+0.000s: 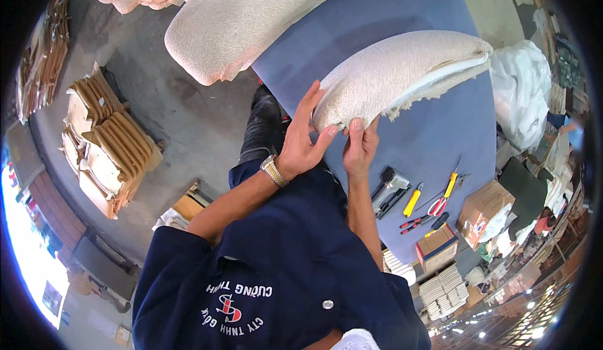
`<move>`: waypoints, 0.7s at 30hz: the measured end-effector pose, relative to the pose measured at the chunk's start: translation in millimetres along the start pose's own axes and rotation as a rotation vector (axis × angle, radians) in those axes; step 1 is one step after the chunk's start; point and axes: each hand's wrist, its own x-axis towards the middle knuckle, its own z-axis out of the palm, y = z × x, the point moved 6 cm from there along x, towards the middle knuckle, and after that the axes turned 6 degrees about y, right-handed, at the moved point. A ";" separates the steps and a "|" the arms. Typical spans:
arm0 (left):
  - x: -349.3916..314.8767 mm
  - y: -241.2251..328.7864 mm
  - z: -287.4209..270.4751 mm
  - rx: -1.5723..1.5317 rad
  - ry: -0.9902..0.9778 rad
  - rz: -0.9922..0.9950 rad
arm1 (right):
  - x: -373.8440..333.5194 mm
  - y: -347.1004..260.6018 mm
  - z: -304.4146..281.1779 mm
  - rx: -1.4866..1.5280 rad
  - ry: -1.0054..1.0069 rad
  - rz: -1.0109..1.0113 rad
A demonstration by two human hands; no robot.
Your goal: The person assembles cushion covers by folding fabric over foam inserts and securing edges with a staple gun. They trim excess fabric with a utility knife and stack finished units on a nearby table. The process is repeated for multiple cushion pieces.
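Note:
A curved, padded upholstery piece (383,67) in beige textured fabric is tilted over the blue-grey worktable (433,136). Along its right underside the fabric edge is frayed and white padding shows. My left hand (304,138) holds the near left end, fingers along its side and thumb at the lower corner. Close beside it, my right hand (360,150) pinches the lower edge, thumb in front and the other fingers partly hidden behind. Another beige padded piece (232,26) lies at the table's far left.
On the table's right lie a staple gun (391,190), a yellow cutter (412,200), red-handled scissors (438,207) and pliers (414,224). Cardboard boxes (483,205) and clear plastic wrap (520,89) flank the right edge. Stacked brown panels (116,149) stand on the floor at left.

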 end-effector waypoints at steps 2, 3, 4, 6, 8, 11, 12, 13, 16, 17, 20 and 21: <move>-1.0 13.9 -7.5 0.235 0.031 0.088 | 5.2 -11.9 6.2 -0.032 0.014 -0.005; -1.8 19.2 -11.3 0.369 0.032 0.159 | 7.7 -18.0 9.4 -0.049 0.017 0.000; -3.1 23.8 -13.3 0.502 0.034 0.230 | 8.1 -20.5 11.5 -0.066 0.020 0.005; -2.6 24.6 -12.8 0.527 0.092 0.308 | 11.0 -21.4 9.8 -0.150 -0.010 -0.059; -2.3 25.4 -10.9 0.507 0.123 0.332 | 14.5 -30.0 8.6 -0.247 -0.039 -0.094; -0.8 21.9 -3.4 0.439 0.109 0.283 | 30.0 -60.1 8.6 -0.442 -0.091 -0.067; -2.0 21.5 -2.0 0.435 0.097 0.285 | 33.6 -67.0 6.4 -0.519 -0.108 -0.052; -3.0 21.5 0.4 0.430 0.085 0.286 | 36.6 -71.4 4.1 -0.596 -0.126 -0.036; -6.7 28.8 4.7 0.428 0.154 0.212 | 45.1 -73.5 -4.2 -0.595 -0.095 0.069; -6.9 29.9 5.8 0.486 0.128 0.166 | 46.9 -73.9 -5.7 -0.615 -0.087 0.053; -9.1 30.5 7.6 0.626 0.074 0.102 | 51.5 -75.4 -6.6 -0.718 -0.110 0.054; -9.7 30.6 9.7 0.653 0.069 0.133 | 54.0 -79.9 -5.3 -0.783 -0.145 0.087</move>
